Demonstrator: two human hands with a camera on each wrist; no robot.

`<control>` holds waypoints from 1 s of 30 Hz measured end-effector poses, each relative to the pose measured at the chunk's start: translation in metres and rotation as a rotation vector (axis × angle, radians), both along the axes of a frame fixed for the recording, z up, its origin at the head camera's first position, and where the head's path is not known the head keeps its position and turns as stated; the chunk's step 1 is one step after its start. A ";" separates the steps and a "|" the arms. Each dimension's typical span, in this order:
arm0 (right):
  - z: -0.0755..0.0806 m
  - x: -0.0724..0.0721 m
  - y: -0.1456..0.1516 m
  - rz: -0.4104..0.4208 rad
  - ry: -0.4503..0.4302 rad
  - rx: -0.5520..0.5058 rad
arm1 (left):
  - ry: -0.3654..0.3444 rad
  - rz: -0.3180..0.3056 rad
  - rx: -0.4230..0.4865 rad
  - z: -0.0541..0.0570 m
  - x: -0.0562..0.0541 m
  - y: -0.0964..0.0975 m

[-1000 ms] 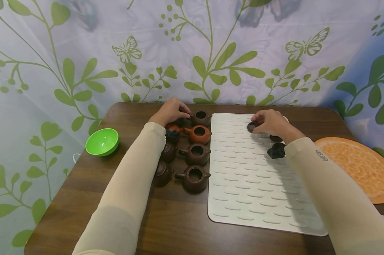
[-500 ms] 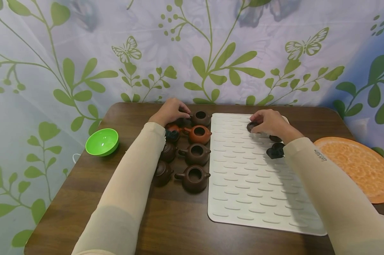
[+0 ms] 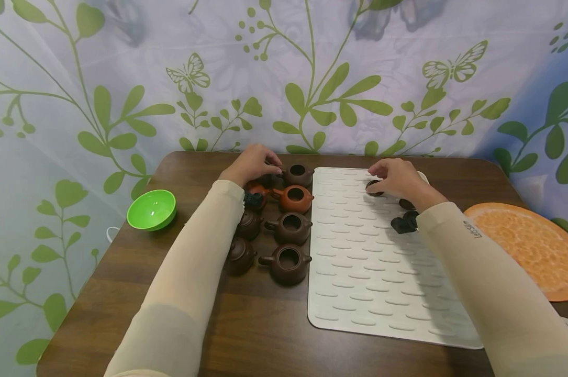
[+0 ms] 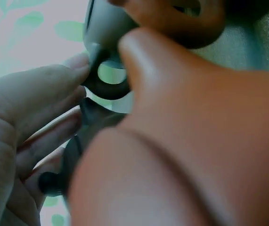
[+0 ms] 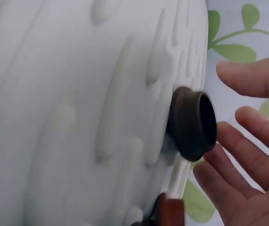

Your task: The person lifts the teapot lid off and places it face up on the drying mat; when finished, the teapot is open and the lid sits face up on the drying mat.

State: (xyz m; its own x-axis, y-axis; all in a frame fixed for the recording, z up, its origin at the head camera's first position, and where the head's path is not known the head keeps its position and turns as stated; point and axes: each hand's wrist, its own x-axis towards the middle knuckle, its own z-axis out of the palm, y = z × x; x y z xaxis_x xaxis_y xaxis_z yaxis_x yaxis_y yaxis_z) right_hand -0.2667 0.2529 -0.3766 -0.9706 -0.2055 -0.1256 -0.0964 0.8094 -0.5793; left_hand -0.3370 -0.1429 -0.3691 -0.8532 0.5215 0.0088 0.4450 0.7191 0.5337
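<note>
At the back of the table my left hand pinches the handle of a lidless dark brown teapot. The left wrist view shows the thumb tip against that handle; an orange teapot fills the foreground. My right hand hovers with parted fingers by a small dark brown teapot lid. This lid sits upside down on the white ridged mat, its hollow rim facing up. A second lid, reddish brown, lies close by, partly under the right hand in the head view.
In front of the gripped teapot stand a lidless orange teapot and two lidless brown ones. Left of these, lidded teapots form another column, partly behind the left forearm. A green bowl is far left; an orange round mat lies right.
My right fingers have let go of the dark lid and spread slightly above it; the lid now lies flat on the mat. My left hand has stayed at the teapot handle.
</note>
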 end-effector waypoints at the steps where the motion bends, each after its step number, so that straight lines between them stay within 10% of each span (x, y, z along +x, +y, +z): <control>1: 0.001 0.000 -0.002 -0.002 0.005 0.003 | -0.004 0.003 0.010 0.002 0.001 -0.001; 8: 0.009 0.005 -0.024 0.004 0.004 -0.036 | 0.064 -0.011 0.059 0.023 0.021 -0.016; 17: 0.011 0.013 -0.058 0.075 0.081 -0.085 | 0.255 -0.069 0.072 0.049 0.076 -0.053; 25: 0.020 0.031 -0.101 0.220 0.145 -0.123 | 0.343 -0.013 0.219 0.025 0.127 -0.106; 30: 0.029 0.045 -0.137 0.339 0.187 -0.175 | 0.276 0.040 0.260 0.001 0.160 -0.128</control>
